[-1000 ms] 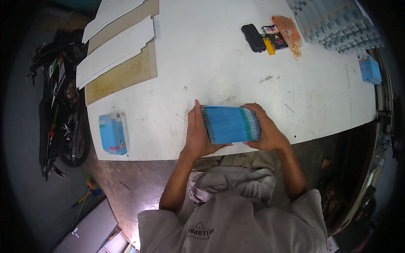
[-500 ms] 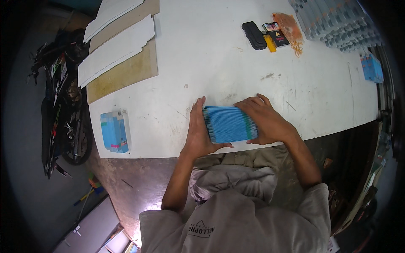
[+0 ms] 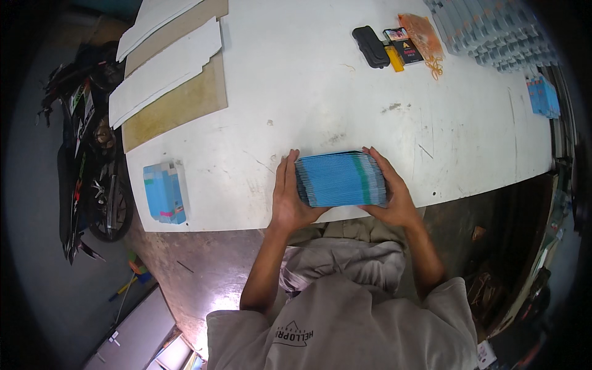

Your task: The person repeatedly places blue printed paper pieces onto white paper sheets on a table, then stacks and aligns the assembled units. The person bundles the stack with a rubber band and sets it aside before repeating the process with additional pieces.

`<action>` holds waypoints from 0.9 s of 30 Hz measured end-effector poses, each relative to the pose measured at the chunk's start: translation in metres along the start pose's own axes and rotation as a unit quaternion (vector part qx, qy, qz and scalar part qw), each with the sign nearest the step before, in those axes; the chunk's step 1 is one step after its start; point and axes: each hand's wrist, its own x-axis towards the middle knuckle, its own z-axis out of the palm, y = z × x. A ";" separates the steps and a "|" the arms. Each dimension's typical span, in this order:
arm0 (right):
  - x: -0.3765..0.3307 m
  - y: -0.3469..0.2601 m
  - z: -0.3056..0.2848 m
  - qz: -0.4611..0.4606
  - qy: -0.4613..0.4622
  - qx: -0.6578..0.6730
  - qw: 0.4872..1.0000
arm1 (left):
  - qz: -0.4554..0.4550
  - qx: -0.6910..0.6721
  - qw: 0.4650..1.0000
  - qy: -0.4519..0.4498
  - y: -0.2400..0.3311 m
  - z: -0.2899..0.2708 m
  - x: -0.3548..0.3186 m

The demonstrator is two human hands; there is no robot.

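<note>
A wide white worktop fills most of the view, scuffed and marked in places; a dark motorcycle is parked on the floor off its left edge; pale cardboard sheets are laid at the far left corner, and rows of grey-blue packs are ranged at the far right; a smaller bundle of blue cartons lies near the left front corner, well apart from the hands; a black case, a yellow lighter and an orange wrapper are grouped at the far side. At the near edge a thick stack of blue flat cartons is held on the worktop between both hands; the left hand is pressed flat against its left end, fingers straight and close together; the right hand is cupped round its right end, fingers together and curled over the far corner. The step in hand is judged to be squaring the stack, its edges being evened by pressure from both ends; an even, steady squeeze would be called for next, so that the thin cartons are not fanned or spilled over the worktop edge.
</note>
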 end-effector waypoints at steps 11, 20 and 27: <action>-0.001 -0.001 0.023 0.004 0.064 0.084 0.994 | 0.035 -0.016 0.999 -0.037 0.011 -0.003 0.005; -0.004 0.001 0.027 0.013 0.061 -0.002 0.998 | 0.057 0.010 0.997 -0.058 -0.006 -0.002 -0.008; -0.014 -0.009 0.031 0.014 0.044 -0.063 0.997 | 0.029 0.009 0.995 -0.099 0.008 -0.016 -0.010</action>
